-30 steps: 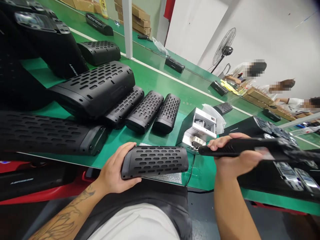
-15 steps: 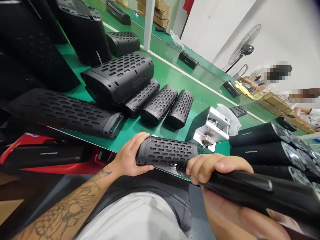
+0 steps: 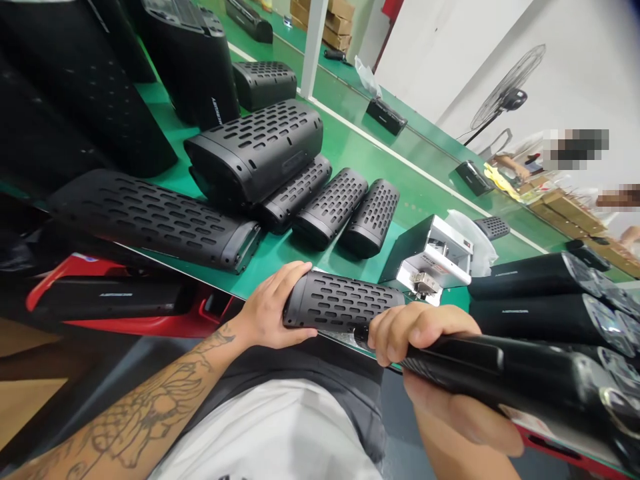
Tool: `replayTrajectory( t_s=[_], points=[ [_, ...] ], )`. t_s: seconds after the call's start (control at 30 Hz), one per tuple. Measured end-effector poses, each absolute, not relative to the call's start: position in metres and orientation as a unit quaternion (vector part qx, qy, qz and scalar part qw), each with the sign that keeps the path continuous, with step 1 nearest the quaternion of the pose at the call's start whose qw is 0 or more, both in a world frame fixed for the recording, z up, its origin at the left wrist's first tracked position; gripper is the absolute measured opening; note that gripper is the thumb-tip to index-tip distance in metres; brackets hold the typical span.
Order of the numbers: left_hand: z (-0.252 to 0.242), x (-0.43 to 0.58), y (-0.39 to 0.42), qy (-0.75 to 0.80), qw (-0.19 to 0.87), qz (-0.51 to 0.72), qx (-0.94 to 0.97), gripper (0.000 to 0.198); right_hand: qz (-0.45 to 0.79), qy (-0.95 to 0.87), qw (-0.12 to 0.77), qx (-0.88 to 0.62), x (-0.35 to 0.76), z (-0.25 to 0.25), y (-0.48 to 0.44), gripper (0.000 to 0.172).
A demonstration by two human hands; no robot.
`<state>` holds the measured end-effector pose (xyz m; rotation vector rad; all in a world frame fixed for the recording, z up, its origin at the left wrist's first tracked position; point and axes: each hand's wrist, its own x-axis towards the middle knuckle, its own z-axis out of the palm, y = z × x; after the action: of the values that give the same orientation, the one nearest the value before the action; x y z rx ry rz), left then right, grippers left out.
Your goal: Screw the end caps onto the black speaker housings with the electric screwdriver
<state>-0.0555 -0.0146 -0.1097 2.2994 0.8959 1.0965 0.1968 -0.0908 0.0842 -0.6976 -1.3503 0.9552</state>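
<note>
A factory workshop for assembly is recognised here. Long green work surfaces [image 3: 413, 193] are laid out from near to far. On the left, near the middle, black slotted housings [image 3: 331, 207] of the same kind are set side by side; on the right, like black units [image 3: 530, 275] are piled up. Between them a boxy silver machine [image 3: 434, 260] is placed on the bench. At the far right, co-workers [image 3: 575, 149] are seated by brown trays [image 3: 567, 210], and a large fan [image 3: 513, 100] is mounted on a stand. Cardboard boxes [image 3: 340, 25] are stacked at the far left.
</note>
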Motion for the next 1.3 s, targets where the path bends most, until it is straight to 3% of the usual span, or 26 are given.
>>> replayTrajectory(
  t_s=[0.33,0.5,0.67,0.8,1.13,1.3],
  points=[
    [-0.108,-0.056,-0.015,0.32,0.217,0.403,0.829,0.125,0.442,-0.602,0.605,-0.277,0.201,0.064,-0.085,0.031],
    [-0.116,-0.055,-0.016,0.332,0.196,0.403,0.83,0.124,0.411,-0.579,0.635,-0.304,0.212,0.079,-0.086,0.057],
    [-0.122,-0.054,-0.016,0.315,0.171,0.408,0.84,0.12,0.207,-0.518,0.747,-0.362,0.272,0.103,-0.077,0.069],
    [-0.124,-0.056,-0.014,0.326,0.19,0.412,0.829,0.116,0.049,-0.481,0.778,-0.401,0.314,0.098,-0.055,0.081],
    [-0.124,-0.058,-0.013,0.319,0.198,0.407,0.833,0.117,0.108,-0.469,0.753,-0.448,0.317,0.062,-0.032,0.072],
    [-0.116,-0.06,-0.013,0.293,0.226,0.394,0.841,0.129,0.114,-0.473,0.752,-0.445,0.318,0.063,-0.037,0.071]
  ],
)
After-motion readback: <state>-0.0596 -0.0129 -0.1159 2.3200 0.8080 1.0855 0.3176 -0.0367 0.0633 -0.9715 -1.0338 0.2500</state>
